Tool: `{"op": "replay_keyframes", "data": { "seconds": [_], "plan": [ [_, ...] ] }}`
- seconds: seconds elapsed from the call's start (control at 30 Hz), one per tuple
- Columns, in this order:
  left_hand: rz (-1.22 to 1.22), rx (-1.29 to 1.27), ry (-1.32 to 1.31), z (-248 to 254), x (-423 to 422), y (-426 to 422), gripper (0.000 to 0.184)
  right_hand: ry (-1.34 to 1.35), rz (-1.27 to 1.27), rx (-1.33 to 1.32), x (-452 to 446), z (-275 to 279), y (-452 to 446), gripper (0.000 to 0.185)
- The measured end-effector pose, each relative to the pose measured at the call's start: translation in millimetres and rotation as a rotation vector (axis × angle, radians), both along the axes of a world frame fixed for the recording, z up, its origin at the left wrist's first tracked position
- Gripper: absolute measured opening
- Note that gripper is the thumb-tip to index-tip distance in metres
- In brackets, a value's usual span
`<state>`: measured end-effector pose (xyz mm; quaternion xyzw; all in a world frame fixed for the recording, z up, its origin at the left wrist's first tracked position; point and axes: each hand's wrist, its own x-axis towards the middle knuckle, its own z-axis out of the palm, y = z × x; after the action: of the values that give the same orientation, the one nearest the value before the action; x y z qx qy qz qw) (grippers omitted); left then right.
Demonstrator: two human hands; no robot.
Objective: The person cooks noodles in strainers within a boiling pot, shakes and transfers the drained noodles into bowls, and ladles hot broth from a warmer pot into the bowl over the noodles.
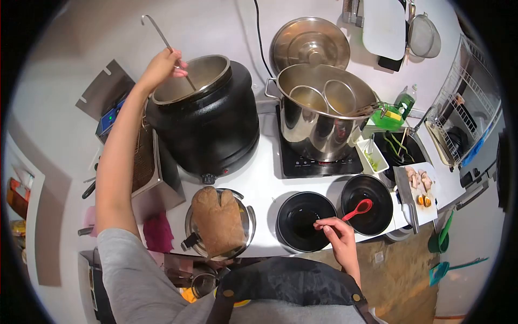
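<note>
My left hand (164,67) is closed around the upper handle of a long metal ladle (156,33) with a hooked end. The ladle's lower end goes down into the black soup kettle (202,121) and is hidden. Over the right side of a black bowl (299,216) is my right hand (340,237), thumb and fingers drawn together; what they pinch, if anything, I cannot make out. A red spoon (360,208) lies across the rim of a second black bowl (372,186), its handle end close to my right hand.
A steel stockpot (318,132) with strainer baskets stands on an induction cooker (318,168). A brown oven mitt (217,221) lies on a round metal lid. To the right are a knife (407,202) and a cutting board (426,213) with meat and egg halves. A fryer (156,167) sits left.
</note>
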<state>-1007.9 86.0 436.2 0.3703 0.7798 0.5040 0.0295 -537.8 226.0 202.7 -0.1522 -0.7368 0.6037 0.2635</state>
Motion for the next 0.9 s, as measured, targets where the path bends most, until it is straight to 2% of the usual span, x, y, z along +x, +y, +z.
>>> {"op": "replay_keyframes", "data": {
  "seconds": [0.3,0.4,0.6,0.7,0.8,0.9],
  "plan": [
    [0.022,0.087,0.348,50.4,56.8,-36.8,0.03,0.017,0.065,0.082,-2.0,-2.9,21.1,0.015],
    [0.053,0.05,0.44,55.7,71.6,-38.4,0.029,0.011,0.075,0.1,-3.7,-2.6,26.0,0.015],
    [0.071,-0.192,0.705,49.0,102.2,-37.8,0.025,-0.01,0.084,0.144,-5.0,2.5,32.9,0.015],
    [-0.006,-0.322,0.703,41.6,97.1,-33.5,0.025,-0.006,0.076,0.157,-4.1,0.8,35.5,0.015],
    [0.025,-0.483,0.679,31.6,83.6,-22.4,0.022,-0.007,0.06,0.172,-1.3,3.3,36.4,0.015],
    [-0.027,-0.543,0.59,21.1,63.8,-11.3,0.019,-0.009,0.03,0.163,4.0,3.0,36.9,0.015]
  ]
}}
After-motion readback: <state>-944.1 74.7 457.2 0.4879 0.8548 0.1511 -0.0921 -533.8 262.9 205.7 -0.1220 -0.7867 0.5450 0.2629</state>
